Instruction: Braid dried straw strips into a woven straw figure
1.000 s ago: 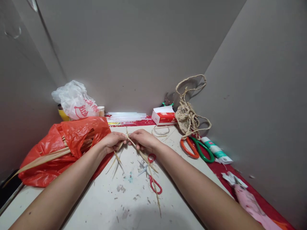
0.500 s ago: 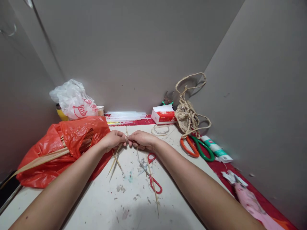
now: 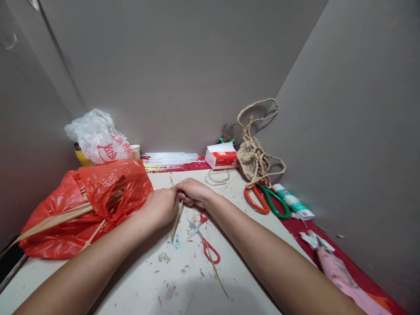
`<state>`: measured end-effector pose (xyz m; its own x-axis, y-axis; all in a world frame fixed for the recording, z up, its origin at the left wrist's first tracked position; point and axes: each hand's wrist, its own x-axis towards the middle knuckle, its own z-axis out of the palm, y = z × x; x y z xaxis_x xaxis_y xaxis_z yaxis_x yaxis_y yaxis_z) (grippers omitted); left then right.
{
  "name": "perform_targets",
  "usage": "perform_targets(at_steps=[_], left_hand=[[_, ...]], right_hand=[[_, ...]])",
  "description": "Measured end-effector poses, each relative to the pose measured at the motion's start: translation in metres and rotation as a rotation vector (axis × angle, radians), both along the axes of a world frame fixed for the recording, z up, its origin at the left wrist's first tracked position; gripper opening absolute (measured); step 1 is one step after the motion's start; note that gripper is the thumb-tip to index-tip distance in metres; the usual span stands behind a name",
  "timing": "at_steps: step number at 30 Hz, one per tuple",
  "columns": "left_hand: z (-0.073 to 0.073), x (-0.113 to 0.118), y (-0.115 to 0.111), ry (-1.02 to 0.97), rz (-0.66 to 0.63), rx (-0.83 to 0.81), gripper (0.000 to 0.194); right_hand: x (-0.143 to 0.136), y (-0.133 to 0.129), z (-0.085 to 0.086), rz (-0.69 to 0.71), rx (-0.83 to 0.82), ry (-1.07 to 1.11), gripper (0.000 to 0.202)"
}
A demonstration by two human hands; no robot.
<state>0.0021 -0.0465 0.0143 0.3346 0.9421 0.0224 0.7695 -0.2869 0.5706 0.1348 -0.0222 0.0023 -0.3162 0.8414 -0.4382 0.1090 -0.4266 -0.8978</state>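
My left hand (image 3: 164,204) is closed, its back turned to me, and meets my right hand (image 3: 193,191) above the white board. Between them is a small bundle of thin dried straw strips (image 3: 177,223); loose ends hang below the fingers and one tip shows above. My right thumb and fingers pinch the strips, while the fingertips of my left hand are hidden. Below the hands lie small scissors with red handles (image 3: 212,253), blades apart, on the white board (image 3: 138,280). A long straw strip (image 3: 219,280) runs across their lower handle.
At left, a red plastic bag (image 3: 68,188) holds dried strips. Behind stand a white plastic bag (image 3: 95,135), clear sticks (image 3: 170,158) and a red-white box (image 3: 221,157). Coiled rope (image 3: 254,159), large shears with orange and green handles (image 3: 278,210) and a tube (image 3: 295,203) lie right.
My left hand has rolled over and closed, so its back faces me. The hanging strip ends have gathered and swung right. A strip by the scissors has shifted slightly.
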Motion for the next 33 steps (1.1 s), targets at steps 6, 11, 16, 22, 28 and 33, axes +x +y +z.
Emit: perform_targets(at_steps=[6, 11, 16, 22, 28, 33], left_hand=[[0.009, 0.012, -0.036, -0.009, -0.108, -0.093, 0.013], [0.039, -0.006, -0.017, -0.128, -0.341, -0.344, 0.019], [0.010, -0.015, 0.026, -0.459, 0.121, -0.359, 0.015], [-0.009, -0.008, 0.027, -0.667, 0.064, -0.730, 0.017], [-0.010, -0.012, 0.032, -0.491, 0.093, -0.631, 0.023], [-0.017, -0.012, 0.035, -0.401, 0.091, -0.574, 0.018]], right_hand=[[0.004, -0.003, 0.003, 0.039, -0.035, 0.072, 0.016], [0.009, -0.002, 0.004, 0.057, -0.071, 0.160, 0.012], [0.013, 0.001, 0.000, 0.101, -0.093, 0.234, 0.005], [0.016, 0.003, -0.004, 0.142, -0.033, 0.153, 0.009], [0.016, 0.000, -0.003, 0.200, 0.160, -0.180, 0.015], [0.009, -0.007, 0.000, 0.179, 0.343, -0.429, 0.017]])
